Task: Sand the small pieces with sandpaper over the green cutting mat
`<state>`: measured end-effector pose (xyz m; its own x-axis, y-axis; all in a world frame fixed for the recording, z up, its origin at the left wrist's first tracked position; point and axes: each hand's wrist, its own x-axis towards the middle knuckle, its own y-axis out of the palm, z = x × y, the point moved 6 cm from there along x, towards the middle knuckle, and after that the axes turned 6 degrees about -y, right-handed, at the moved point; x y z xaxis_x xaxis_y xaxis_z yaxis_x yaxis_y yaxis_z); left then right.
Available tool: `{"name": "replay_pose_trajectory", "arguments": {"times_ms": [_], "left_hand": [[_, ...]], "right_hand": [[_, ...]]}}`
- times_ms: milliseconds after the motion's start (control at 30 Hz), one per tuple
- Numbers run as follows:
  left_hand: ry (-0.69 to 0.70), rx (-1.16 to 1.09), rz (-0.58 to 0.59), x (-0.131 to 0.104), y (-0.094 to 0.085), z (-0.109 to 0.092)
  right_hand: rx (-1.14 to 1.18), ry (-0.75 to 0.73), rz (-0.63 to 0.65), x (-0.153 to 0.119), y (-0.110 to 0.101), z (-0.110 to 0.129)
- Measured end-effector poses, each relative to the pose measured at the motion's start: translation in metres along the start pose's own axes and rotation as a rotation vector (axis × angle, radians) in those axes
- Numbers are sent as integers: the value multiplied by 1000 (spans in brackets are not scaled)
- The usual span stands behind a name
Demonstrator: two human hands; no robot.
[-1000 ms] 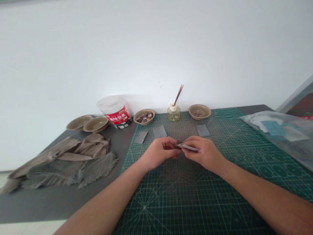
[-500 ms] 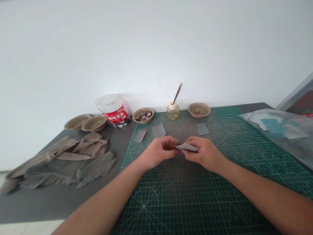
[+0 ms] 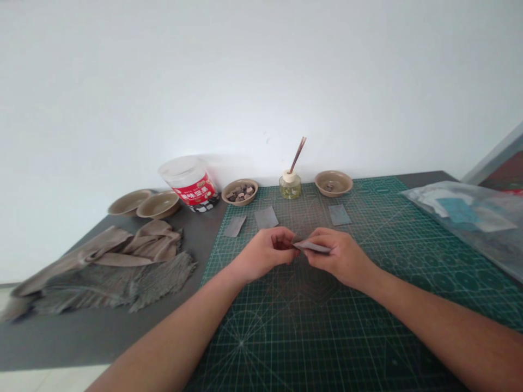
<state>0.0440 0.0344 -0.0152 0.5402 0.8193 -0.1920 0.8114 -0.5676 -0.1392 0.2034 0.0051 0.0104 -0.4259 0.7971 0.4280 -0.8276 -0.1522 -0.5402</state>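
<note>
Between my two hands, over the green cutting mat [image 3: 261, 359], is a small grey sheet [image 3: 314, 247], thin and seemingly folded or doubled. My right hand [image 3: 343, 256] grips its right part between thumb and fingers. At the sheet's left tip, the thumb and fingers of my left hand [image 3: 267, 253] pinch; the exact contact is partly hidden. Beyond my hands lie similar flat pieces: a grey one [image 3: 235, 226], another grey one [image 3: 266, 218] and a bluish-grey one [image 3: 339, 215].
A bowl of small brown pieces [image 3: 240, 193], a reed diffuser [image 3: 290, 185] and a bowl with a few bits [image 3: 333, 184] line the wall. Leftward are a red-labelled plastic tub [image 3: 192, 188], two bowls [image 3: 158, 206] and crumpled cloth [image 3: 151, 245]. A clear plastic bag [image 3: 457, 209] lies right.
The grey sheet has tilted slightly, so its upper face looks narrower. Both hands keep nearly the same place and hold.
</note>
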Motion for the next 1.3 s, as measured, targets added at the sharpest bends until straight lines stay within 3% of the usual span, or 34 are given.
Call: {"name": "replay_pose_trajectory", "arguments": {"times_ms": [333,567,900,1033,1200,1300], "left_hand": [[17,65,-22,-1,-1,-2],[43,37,48,-1,3,-5],[55,80,52,0,2,-2],[40,74,34,0,0,-1],[57,68,64,-1,2,-4],[48,69,54,-1,1,-4]], "right_hand": [[13,2,-4,0,-1,-1],[55,67,40,0,1,-3],[83,97,49,-1,3,-4],[43,48,7,0,-1,1],[82,71,83,-1,3,1],[55,29,56,-1,3,0]]}}
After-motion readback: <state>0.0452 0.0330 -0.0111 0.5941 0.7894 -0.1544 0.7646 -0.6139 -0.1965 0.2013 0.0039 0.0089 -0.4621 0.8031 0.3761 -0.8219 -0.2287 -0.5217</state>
